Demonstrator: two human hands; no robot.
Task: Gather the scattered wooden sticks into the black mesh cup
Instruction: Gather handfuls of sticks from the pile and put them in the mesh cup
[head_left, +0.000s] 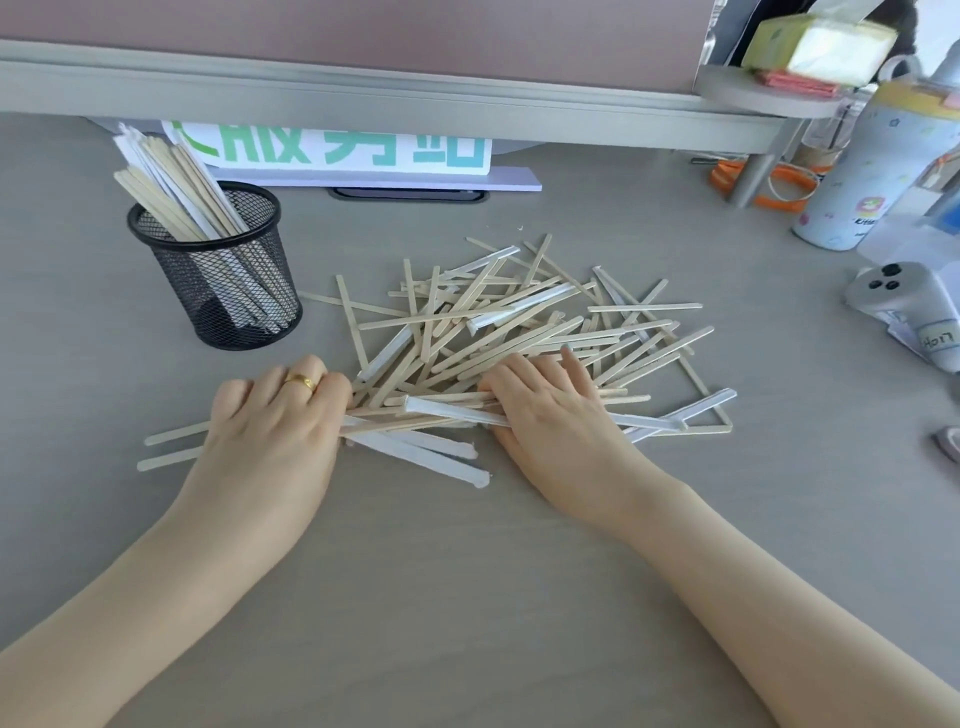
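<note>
Sticks lie in a loose, crisscrossed pile on the grey desk, right of the mesh cup and apart from it. Some are bare wood, others sit in white paper sleeves. From your head camera, the cup stands upright at the left, already holding a bunch of sticks that lean back and to the left above its rim.

Your left hand is at the pile's near left corner, fingers curled around a bundle of sticks; two bare ends poke out to the left past your knuckles. A gold ring shows on one finger. Your right hand lies on the near side of the pile, fingers fairly straight and pressing down on the sticks, thumb tucked against a white-sleeved one. The bundle runs between both hands.

Behind the pile a white sign with green characters sits under the shelf. At the far right stand a patterned bottle, a grey controller and an orange band.
</note>
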